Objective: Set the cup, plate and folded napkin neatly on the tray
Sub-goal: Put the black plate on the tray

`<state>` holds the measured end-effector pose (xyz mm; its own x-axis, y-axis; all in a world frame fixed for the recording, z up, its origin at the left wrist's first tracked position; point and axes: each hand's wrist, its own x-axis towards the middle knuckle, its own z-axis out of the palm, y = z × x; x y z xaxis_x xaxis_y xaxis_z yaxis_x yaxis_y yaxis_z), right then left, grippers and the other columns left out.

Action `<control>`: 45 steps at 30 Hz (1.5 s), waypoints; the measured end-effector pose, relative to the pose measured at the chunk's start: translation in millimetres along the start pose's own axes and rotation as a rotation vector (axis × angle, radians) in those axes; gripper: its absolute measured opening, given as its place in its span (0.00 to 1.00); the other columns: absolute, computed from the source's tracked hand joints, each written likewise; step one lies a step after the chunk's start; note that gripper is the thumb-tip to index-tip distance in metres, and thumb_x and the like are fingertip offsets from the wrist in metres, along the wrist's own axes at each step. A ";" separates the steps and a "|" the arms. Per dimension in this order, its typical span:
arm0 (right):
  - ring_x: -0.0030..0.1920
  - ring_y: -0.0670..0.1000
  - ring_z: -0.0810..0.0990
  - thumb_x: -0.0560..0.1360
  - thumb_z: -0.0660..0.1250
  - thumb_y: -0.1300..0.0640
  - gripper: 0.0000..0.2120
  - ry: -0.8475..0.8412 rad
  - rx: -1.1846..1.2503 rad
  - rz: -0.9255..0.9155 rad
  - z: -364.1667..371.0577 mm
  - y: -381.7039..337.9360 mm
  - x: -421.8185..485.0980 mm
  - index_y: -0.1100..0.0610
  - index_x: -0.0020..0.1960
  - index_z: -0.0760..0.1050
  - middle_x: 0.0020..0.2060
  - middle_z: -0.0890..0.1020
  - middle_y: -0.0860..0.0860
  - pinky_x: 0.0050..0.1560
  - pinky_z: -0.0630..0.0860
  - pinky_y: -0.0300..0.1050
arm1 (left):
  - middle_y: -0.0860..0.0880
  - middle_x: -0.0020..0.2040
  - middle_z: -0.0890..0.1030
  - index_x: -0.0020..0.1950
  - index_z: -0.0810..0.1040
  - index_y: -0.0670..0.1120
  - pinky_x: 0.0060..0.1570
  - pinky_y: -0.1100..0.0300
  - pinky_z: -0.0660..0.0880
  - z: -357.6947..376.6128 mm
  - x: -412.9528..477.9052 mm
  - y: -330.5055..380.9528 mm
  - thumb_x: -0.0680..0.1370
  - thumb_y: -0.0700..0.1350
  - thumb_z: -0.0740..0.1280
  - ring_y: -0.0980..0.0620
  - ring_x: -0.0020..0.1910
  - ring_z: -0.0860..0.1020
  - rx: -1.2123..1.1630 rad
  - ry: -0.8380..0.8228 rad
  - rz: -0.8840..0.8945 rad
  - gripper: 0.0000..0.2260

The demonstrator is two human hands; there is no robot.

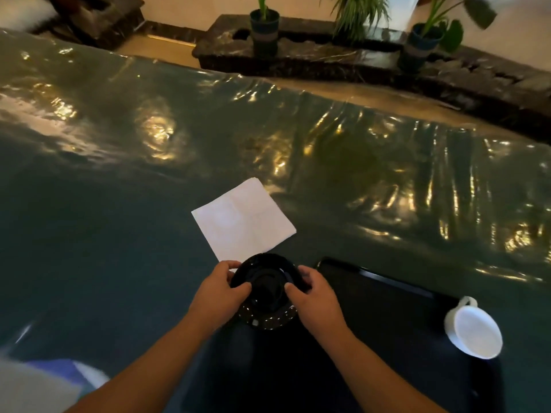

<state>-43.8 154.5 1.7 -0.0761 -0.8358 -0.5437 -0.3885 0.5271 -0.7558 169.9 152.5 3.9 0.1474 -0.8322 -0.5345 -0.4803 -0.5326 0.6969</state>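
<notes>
A small black plate point(268, 281) with a dotted rim is held between both hands near the front middle of the table. My left hand point(219, 290) grips its left edge and my right hand point(311, 293) grips its right edge. A white napkin point(243, 222) lies flat on the table just beyond the plate, turned at an angle. A black tray point(387, 308) lies to the right of the plate and under my right forearm. A white cup point(474, 329) with its handle pointing away stands at the tray's right end.
The table is covered with a shiny, wrinkled dark green cloth point(119, 189). Beyond its far edge stand potted plants point(264, 28) on a dark stone base. Something blue and white point(59, 374) is at the lower left corner.
</notes>
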 end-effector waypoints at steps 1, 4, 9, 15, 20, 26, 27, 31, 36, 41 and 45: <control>0.64 0.45 0.75 0.76 0.73 0.51 0.27 0.033 0.001 0.011 -13.0 6.2 -2.2 0.51 0.73 0.71 0.65 0.76 0.46 0.62 0.72 0.41 | 0.56 0.50 0.83 0.61 0.75 0.57 0.47 0.54 0.81 11.9 -1.0 7.0 0.74 0.46 0.73 0.57 0.46 0.82 -0.033 -0.019 0.000 0.18; 0.64 0.45 0.75 0.76 0.73 0.51 0.27 0.121 0.016 0.046 -49.6 28.1 -8.9 0.51 0.73 0.72 0.66 0.77 0.47 0.65 0.73 0.44 | 0.57 0.53 0.84 0.63 0.78 0.57 0.52 0.51 0.82 47.5 -7.0 25.3 0.73 0.43 0.73 0.58 0.48 0.83 -0.095 -0.092 0.011 0.20; 0.61 0.45 0.79 0.74 0.73 0.50 0.26 0.205 0.044 0.108 -99.8 68.5 -25.1 0.49 0.71 0.74 0.63 0.79 0.47 0.63 0.75 0.45 | 0.60 0.54 0.84 0.66 0.77 0.58 0.54 0.52 0.81 103.6 -19.2 50.2 0.66 0.52 0.72 0.61 0.48 0.83 -0.049 -0.210 0.069 0.27; 0.63 0.44 0.78 0.67 0.71 0.40 0.35 0.202 0.085 0.160 -131.3 125.3 -31.7 0.44 0.73 0.71 0.66 0.79 0.45 0.66 0.76 0.53 | 0.52 0.69 0.76 0.78 0.65 0.54 0.62 0.58 0.75 154.4 -35.5 65.7 0.72 0.51 0.73 0.55 0.61 0.78 0.110 -0.290 0.122 0.36; 0.66 0.46 0.76 0.72 0.73 0.50 0.34 0.174 0.008 0.101 -143.4 120.0 -51.6 0.45 0.76 0.67 0.69 0.75 0.47 0.68 0.75 0.52 | 0.51 0.73 0.71 0.79 0.62 0.56 0.65 0.54 0.74 173.6 -41.9 64.9 0.72 0.54 0.73 0.52 0.65 0.75 0.204 -0.282 0.169 0.37; 0.76 0.46 0.61 0.71 0.71 0.36 0.47 0.070 -0.388 -0.079 -145.4 130.9 -56.4 0.38 0.81 0.48 0.78 0.62 0.46 0.74 0.66 0.50 | 0.51 0.80 0.61 0.80 0.54 0.57 0.74 0.48 0.65 181.0 -45.8 60.2 0.70 0.65 0.73 0.49 0.77 0.62 0.600 -0.251 0.403 0.44; 0.79 0.49 0.55 0.70 0.71 0.34 0.50 0.035 -0.470 -0.089 -145.9 132.1 -56.6 0.39 0.81 0.43 0.81 0.56 0.47 0.77 0.62 0.51 | 0.50 0.82 0.56 0.81 0.51 0.57 0.76 0.48 0.62 180.9 -47.2 59.3 0.69 0.68 0.72 0.47 0.79 0.58 0.708 -0.265 0.415 0.48; 0.81 0.52 0.46 0.73 0.71 0.35 0.53 -0.005 -0.636 -0.126 -145.2 133.4 -52.1 0.39 0.81 0.35 0.83 0.45 0.50 0.78 0.51 0.49 | 0.45 0.84 0.47 0.82 0.41 0.54 0.78 0.46 0.48 178.1 -48.9 54.0 0.71 0.72 0.67 0.44 0.81 0.48 0.993 -0.243 0.502 0.51; 0.81 0.52 0.44 0.73 0.70 0.35 0.52 -0.004 -0.678 -0.173 -139.6 128.9 -38.6 0.39 0.81 0.35 0.83 0.44 0.50 0.78 0.49 0.50 | 0.46 0.84 0.46 0.82 0.41 0.52 0.79 0.43 0.40 168.9 -41.9 50.8 0.75 0.72 0.62 0.45 0.82 0.44 1.062 -0.200 0.515 0.47; 0.81 0.53 0.44 0.74 0.70 0.34 0.52 -0.011 -0.699 -0.177 -135.3 119.8 -28.4 0.40 0.81 0.35 0.83 0.44 0.51 0.78 0.48 0.51 | 0.48 0.84 0.48 0.83 0.46 0.53 0.79 0.43 0.41 157.2 -31.4 47.8 0.76 0.70 0.61 0.45 0.82 0.45 1.049 -0.165 0.561 0.43; 0.81 0.53 0.43 0.74 0.67 0.33 0.50 0.019 -0.730 -0.228 -133.5 112.7 -19.0 0.41 0.81 0.36 0.83 0.45 0.50 0.80 0.48 0.53 | 0.48 0.82 0.58 0.81 0.59 0.53 0.78 0.45 0.48 139.8 -24.3 41.6 0.78 0.66 0.61 0.45 0.80 0.55 0.957 -0.093 0.587 0.35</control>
<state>-208.8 209.3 -24.5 0.0655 -0.9179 -0.3913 -0.9045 0.1110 -0.4119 25.5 172.1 -21.0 -0.3654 -0.8791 -0.3062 -0.9256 0.3081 0.2198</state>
